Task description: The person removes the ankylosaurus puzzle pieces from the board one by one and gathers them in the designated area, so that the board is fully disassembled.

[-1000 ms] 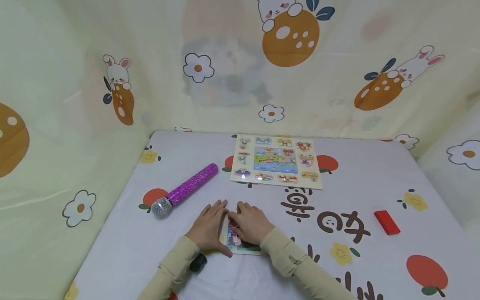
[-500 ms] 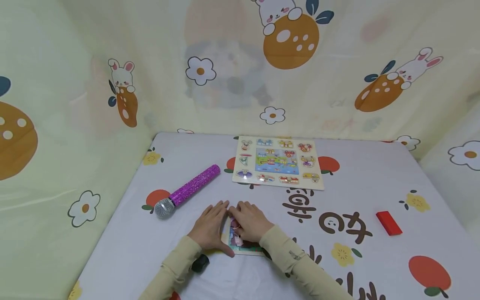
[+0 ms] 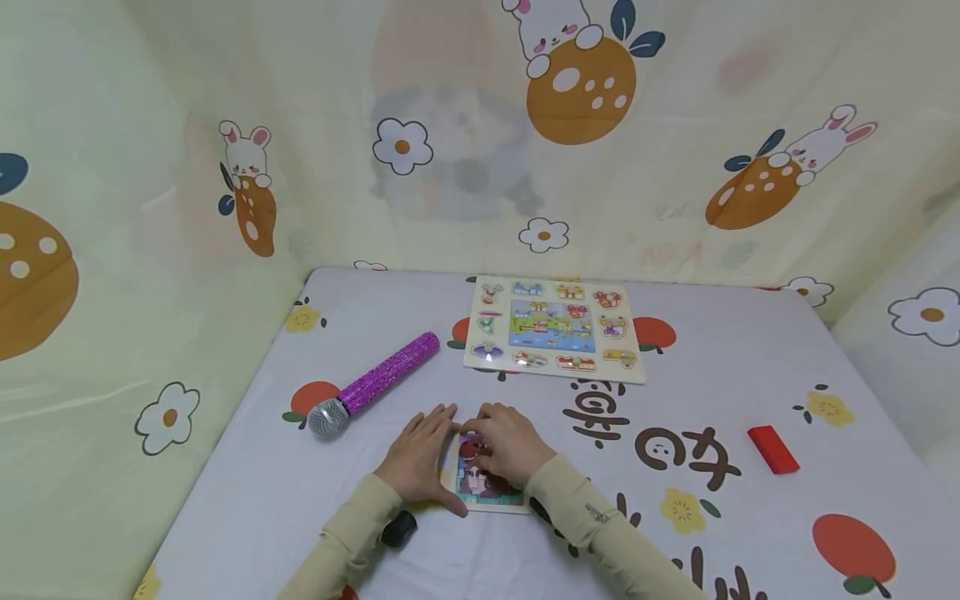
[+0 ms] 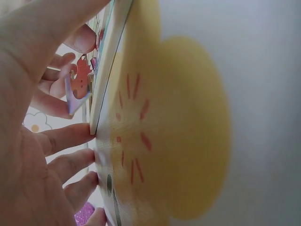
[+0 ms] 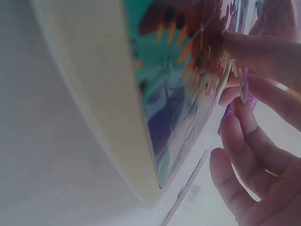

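A small dinosaur jigsaw puzzle in a pale frame lies between my hands at the table's near middle. My left hand is spread along its left side, thumb by the near corner and a fingertip at the far one. Over the puzzle's upper part, my right hand pinches a puzzle piece. That piece, reddish with a purple edge, stands tilted up from the board in the left wrist view. In the right wrist view the piece shows only edge-on among my fingers.
A purple glitter microphone lies to the left. A larger peg puzzle board lies at the back. At right is a red block, and a small black object sits beside my left wrist.
My right hand has shifted slightly right and its fingers have lifted, uncovering more of the dinosaur picture. The left hand stays in place along the puzzle.
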The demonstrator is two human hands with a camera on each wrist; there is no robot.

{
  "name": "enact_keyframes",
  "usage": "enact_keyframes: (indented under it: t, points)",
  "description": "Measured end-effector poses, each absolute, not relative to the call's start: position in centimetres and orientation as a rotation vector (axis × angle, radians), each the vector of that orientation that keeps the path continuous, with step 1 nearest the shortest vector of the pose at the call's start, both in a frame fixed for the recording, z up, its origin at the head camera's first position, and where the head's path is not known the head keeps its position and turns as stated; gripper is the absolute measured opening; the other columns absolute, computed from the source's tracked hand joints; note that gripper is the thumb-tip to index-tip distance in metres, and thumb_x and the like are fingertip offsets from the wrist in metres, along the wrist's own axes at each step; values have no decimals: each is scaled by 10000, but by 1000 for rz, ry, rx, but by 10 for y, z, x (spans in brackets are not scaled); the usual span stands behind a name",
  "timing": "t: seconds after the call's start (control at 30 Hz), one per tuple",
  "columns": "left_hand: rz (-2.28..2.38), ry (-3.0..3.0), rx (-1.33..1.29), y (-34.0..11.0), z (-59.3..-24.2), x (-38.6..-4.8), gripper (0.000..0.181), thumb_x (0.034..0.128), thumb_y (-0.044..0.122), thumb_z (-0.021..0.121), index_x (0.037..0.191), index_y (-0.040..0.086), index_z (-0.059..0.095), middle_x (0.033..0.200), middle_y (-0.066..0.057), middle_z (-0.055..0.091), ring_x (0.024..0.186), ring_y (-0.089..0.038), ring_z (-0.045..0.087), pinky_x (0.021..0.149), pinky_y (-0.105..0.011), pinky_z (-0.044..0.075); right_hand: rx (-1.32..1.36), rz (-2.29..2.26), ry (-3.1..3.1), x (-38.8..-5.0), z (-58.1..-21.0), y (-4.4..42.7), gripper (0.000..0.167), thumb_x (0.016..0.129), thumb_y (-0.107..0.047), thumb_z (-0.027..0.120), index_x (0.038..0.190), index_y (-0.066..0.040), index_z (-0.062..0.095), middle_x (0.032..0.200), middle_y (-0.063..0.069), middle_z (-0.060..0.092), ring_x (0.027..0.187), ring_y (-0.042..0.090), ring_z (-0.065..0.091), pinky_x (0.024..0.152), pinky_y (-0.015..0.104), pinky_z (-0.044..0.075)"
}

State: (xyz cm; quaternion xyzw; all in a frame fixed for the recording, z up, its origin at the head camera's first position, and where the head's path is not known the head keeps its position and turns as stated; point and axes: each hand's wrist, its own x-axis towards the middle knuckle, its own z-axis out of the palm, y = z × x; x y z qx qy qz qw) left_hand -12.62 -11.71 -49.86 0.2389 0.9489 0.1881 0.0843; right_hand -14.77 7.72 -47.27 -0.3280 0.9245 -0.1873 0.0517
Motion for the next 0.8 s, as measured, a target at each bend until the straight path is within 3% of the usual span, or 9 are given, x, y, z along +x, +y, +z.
enact_keyframes:
  t: [0.37, 0.6, 0.8]
  points:
    - [587, 2823, 712, -118, -500, -127, 1133, 426, 657, 861, 1328, 91, 472, 1579, -107, 243, 1463, -289, 192, 1211, -469, 131, -921, -705, 2762, -160, -477, 90, 360, 761, -243, 775, 1102, -141, 725, 869, -56, 536, 753, 94, 450, 667, 235, 431]
    - [568, 2829, 713, -118, -500, -127, 1133, 427, 657, 861, 1320, 78, 471, 1580, -117, 237, 1464, -291, 188, 1209, -472, 134, -885, -1026, 2770, -163, -477, 148, 329, 758, -191, 794, 1073, -120, 735, 799, -13, 530, 718, 149, 456, 612, 236, 379]
    - [582, 2815, 710, -117, -498, -127, 1131, 426, 655, 860, 1319, 86, 463, 1581, -122, 229, 1465, -294, 182, 1208, -480, 128, -827, -1085, 2786, -165, -482, 197, 335, 736, -172, 818, 1052, -97, 735, 791, -23, 563, 695, 148, 468, 586, 226, 432]
